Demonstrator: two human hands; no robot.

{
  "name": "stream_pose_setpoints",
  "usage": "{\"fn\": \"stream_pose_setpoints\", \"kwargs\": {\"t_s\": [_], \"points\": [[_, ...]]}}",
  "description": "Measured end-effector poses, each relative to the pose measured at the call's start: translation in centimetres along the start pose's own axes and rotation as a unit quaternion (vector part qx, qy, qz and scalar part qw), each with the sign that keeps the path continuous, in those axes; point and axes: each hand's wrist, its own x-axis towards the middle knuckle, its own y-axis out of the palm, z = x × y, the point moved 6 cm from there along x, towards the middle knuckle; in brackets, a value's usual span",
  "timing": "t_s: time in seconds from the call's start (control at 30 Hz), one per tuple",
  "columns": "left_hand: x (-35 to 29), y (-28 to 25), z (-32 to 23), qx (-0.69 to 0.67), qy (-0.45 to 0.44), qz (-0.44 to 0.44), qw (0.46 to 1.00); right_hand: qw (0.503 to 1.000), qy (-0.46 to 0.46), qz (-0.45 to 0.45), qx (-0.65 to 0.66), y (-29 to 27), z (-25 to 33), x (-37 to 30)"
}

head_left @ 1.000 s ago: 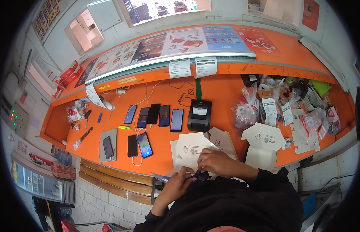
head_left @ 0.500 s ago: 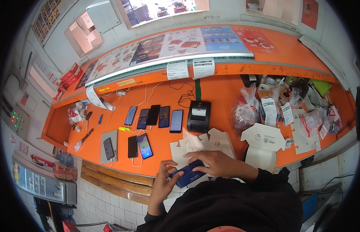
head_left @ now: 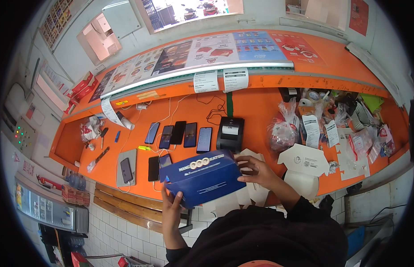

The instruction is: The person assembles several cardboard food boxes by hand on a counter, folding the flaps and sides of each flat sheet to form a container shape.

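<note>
A long blue cardboard box (head_left: 211, 184) with white print and round pale marks is held up in front of my chest, over the counter's near edge. My left hand (head_left: 172, 208) grips its left end, thumb on the front face and fingers mostly hidden by it. At the right end, the thumb and bent fingers of my right hand (head_left: 256, 171) hold the box's edge. Behind the box, a phone (head_left: 165, 160) is partly covered. Unfolded white cardboard boxes (head_left: 256, 191) lie under and beside my right hand, partly hidden.
On the orange counter (head_left: 144, 192) lie several phones with charging cables, and a black receipt printer (head_left: 230, 134). To the right are an opened white box (head_left: 303, 160), a tied plastic bag (head_left: 284, 129) and cluttered packaging. An orange shelf (head_left: 296, 82) overhangs the back.
The blue box has been raised and turned, so its long printed side now shows. My hands have moved apart to its two ends, the left one outward to the left.
</note>
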Motion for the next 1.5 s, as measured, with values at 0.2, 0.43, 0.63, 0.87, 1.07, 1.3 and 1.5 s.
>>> {"fn": "stream_pose_setpoints", "kwargs": {"t_s": [0.2, 0.43, 0.63, 0.87, 1.07, 1.3, 1.5], "points": [[-2.2, 1.9, 1.6, 0.19, -0.131, 0.228, 0.946, 0.947, -0.124, 0.037, -0.294, 3.9, -3.6, -0.5], [-3.2, 4.5, 6.4, 0.026, -0.234, 0.375, 0.896, 0.983, 0.066, 0.172, -0.024, 9.8, -3.4, -0.2], [-3.4, 3.5, 11.1, -0.086, -0.305, 0.325, 0.891, 0.956, -0.14, -0.011, -0.259, 8.0, -3.4, -0.2], [-4.7, 3.8, 11.4, -0.163, -0.385, 0.369, 0.83, 0.963, -0.078, 0.117, -0.229, 8.5, -3.8, -0.6], [-5.2, 5.3, 10.9, -0.157, -0.394, 0.371, 0.826, 0.946, -0.09, 0.252, -0.183, 9.6, -5.1, -0.9], [-3.5, 5.8, 4.3, -0.22, -0.286, 0.298, 0.884, 0.925, 0.093, 0.189, -0.315, 7.4, -4.7, -0.1], [-2.8, 0.8, 5.0, 0.066, -0.159, 0.347, 0.922, 0.994, -0.008, 0.062, -0.09, 3.6, -2.3, 0.9]]}}
